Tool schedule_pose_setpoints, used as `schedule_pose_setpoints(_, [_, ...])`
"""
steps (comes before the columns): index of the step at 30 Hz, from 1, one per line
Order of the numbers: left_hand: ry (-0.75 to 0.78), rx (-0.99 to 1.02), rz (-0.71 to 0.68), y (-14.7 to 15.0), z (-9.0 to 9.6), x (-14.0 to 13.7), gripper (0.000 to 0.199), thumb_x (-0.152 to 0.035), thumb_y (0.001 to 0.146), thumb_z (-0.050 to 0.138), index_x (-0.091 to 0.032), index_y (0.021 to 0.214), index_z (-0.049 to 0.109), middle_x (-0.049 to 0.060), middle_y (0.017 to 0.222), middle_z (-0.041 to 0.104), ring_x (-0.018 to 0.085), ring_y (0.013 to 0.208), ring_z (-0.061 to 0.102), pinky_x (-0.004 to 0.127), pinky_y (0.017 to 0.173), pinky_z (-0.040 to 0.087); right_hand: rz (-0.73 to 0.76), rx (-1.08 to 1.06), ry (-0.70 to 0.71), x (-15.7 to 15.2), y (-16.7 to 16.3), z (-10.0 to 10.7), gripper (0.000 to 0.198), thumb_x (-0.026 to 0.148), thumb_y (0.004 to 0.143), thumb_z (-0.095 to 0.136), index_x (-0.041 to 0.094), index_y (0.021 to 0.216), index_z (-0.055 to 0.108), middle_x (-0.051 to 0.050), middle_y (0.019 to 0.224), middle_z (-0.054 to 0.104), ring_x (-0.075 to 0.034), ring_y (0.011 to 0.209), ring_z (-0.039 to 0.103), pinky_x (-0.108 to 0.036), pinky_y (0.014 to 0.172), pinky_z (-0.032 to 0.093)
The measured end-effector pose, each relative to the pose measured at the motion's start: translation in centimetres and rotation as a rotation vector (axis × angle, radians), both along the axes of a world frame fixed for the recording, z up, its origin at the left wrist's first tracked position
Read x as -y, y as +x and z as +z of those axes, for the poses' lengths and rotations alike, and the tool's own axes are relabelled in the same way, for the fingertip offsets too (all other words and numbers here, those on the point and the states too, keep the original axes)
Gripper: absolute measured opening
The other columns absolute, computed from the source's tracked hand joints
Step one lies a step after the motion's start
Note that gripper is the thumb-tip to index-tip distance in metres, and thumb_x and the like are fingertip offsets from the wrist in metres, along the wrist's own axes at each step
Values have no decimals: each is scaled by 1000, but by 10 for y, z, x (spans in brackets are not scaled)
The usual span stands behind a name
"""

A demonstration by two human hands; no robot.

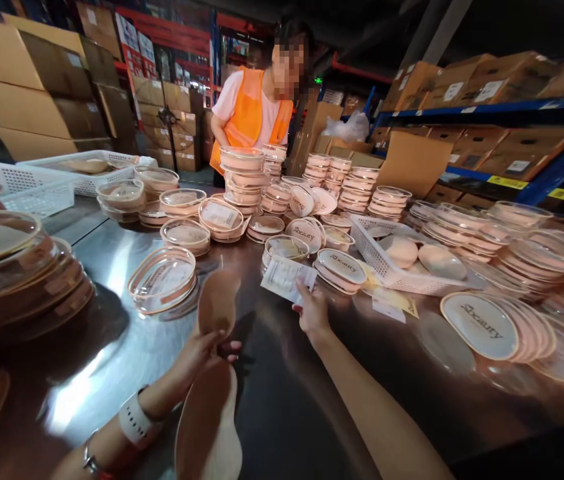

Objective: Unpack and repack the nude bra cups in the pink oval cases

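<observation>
My left hand (pixel 215 347) is closed around the narrow middle of a beige stick-on bra (pixel 218 300), whose two moulded cups hang out above and below the fingers. My right hand (pixel 311 310) pinches a white printed leaflet (pixel 285 279) by its right edge, over the metal table. Just behind the leaflet is a clear oval case (pixel 287 247), and to its right a lettered oval case (pixel 341 267). An oval case with a clear lid (pixel 162 277) lies left of the bra. The left palm is hidden.
Stacked cases (pixel 245 177) crowd the table (pixel 272 413). A white basket (pixel 387 270) with beige cups stands at right, beside yellow and white papers (pixel 392 303). More cases (pixel 482 327) lean over at right. Another person in an orange vest (pixel 247 103) stands across the table.
</observation>
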State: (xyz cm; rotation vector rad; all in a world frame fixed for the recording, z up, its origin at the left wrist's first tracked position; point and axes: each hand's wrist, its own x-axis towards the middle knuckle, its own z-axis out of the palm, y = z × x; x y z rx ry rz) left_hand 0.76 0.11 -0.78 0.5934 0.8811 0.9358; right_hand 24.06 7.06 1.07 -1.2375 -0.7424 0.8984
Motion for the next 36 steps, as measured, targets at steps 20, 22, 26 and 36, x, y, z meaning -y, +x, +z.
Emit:
schedule_pose_setpoints(20, [-103,312,-262,-1,7,20,91,-85,68,53,-10,118,66,16,95,74,33,86,71,33,57,54,396,1646,1260,73,-28,27,21,12,94,57,7,114,62,-11,90,74,-18,78,68,-29,58,46])
schedule_pose_setpoints(22, [-117,333,-265,-3,6,21,88,-85,65,57,-13,114,68,15,95,75,32,86,71,32,58,54,380,1649,1282,75,-31,27,20,11,92,59,5,111,63,-11,86,73,-18,73,66,-30,56,45])
schedule_pose_setpoints(26, [-99,344,-311,-6,9,21,57,-65,68,70,-14,96,73,10,86,76,28,78,71,33,63,56,418,1686,1237,73,-36,26,27,17,94,58,5,117,62,-11,90,72,-18,72,64,-30,54,43])
schedule_pose_setpoints(36, [-54,271,-173,-6,15,11,28,-37,68,71,-16,87,72,4,74,74,27,81,72,40,77,59,581,1441,1182,62,-35,10,20,18,98,52,10,112,63,-13,101,74,-19,102,68,-31,79,55])
